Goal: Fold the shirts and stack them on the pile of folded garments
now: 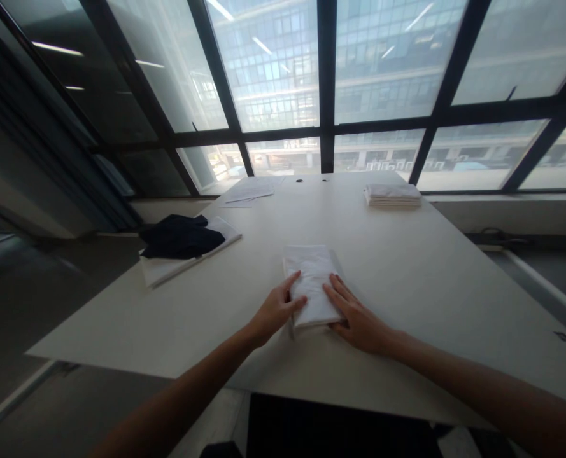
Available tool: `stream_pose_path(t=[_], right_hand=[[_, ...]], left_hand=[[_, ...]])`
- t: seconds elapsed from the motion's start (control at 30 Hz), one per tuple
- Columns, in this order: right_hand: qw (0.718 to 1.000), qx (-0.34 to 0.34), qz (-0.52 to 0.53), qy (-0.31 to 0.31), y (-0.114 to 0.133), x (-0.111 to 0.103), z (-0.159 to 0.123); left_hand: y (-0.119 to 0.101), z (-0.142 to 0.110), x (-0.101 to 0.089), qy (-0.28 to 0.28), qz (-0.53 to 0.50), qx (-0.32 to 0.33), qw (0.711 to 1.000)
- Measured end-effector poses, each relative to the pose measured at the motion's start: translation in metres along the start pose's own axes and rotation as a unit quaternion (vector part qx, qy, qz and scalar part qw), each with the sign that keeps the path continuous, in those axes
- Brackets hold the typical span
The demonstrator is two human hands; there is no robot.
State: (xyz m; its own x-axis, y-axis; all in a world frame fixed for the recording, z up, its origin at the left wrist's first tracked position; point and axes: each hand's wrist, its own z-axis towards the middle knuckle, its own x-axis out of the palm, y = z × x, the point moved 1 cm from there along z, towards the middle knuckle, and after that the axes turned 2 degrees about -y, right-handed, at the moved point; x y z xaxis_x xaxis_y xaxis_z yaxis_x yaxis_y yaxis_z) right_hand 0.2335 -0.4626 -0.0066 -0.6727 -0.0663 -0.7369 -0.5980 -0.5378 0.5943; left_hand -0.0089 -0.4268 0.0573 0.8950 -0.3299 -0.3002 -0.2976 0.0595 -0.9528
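A white folded cloth (312, 261), thick and rectangular, lies on the white table (244, 299) in front of me. My left hand (274, 310) rests at its left edge, with thumb and forefinger spread apart on the fabric and the other fingers mostly hidden. On the right side, my right hand (356, 316) lies fairly flat with its fingertips on top of the cloth and its thumb by the near right corner. Small wrinkles show in the fabric between the two hands.
A stack of folded white cloths (392, 196) sits at the far right of the table. Dark navy fabric (182, 236) lies on a white folded piece (161, 270) at the left. Paper sheets (250, 191) lie at the far left, near large windows (277, 63).
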Motion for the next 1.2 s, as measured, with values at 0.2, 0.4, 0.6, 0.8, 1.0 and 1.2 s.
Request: stream_pose_path(t=[0.2,0.4,0.6,0.8,1.0,1.2], right_hand=[[0.992,-0.059,-0.088,0.061,-0.010,-0.012,-0.008],[0.976,-0.069,-0.200,0.053,0.000,-0.008,-0.006],[0.971,-0.037,-0.219,0.090,0.007,-0.016,-0.008],[0.986,-0.008,-0.164,0.040,0.059,-0.028,0.022],[0.986,-0.039,-0.165,0.002,0.097,0.016,0.059],[0.981,-0.060,-0.163,0.085,0.082,0.033,0.044]], left_hand=[[0.013,-0.009,0.003,0.016,0.081,0.013,0.996],[0.023,-0.005,0.006,-0.024,-0.024,-0.002,0.999],[0.015,0.000,-0.010,-0.034,0.195,0.066,0.978],[-0.021,0.061,-0.021,-0.105,0.409,0.272,0.865],[-0.003,0.146,0.005,0.166,0.446,0.324,0.818],[0.019,0.150,0.009,0.174,0.470,0.237,0.832]])
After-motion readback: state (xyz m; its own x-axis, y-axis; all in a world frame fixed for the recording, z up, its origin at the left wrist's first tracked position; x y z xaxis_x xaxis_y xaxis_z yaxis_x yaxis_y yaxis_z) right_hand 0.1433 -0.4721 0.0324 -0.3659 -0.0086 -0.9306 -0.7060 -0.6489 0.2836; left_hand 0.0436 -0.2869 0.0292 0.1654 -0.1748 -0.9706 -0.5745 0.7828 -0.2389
